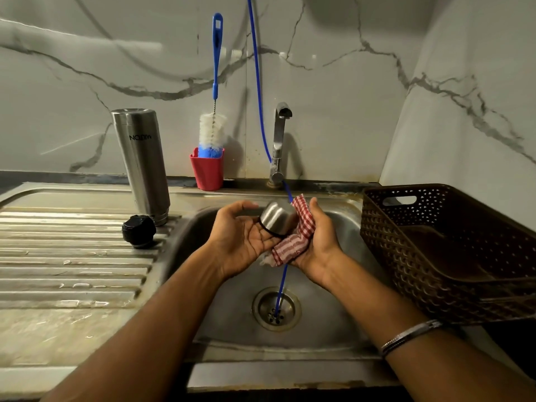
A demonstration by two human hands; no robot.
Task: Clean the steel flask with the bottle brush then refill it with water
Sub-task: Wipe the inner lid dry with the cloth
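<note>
Room above the sink basin is tight: a brown basket crowds its right rim, a blue hose drops to the drain. My left hand cups the steel cap, tilted, rim down-left; my right hand grips a checked cloth against it. On the counter the steel flask stands inverted beside its black stopper; the bottle brush stands upright in a red cup.

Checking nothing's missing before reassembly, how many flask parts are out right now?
3: the flask body upside down on the drainboard, the black stopper beside it, the steel cap in the left hand.
</note>
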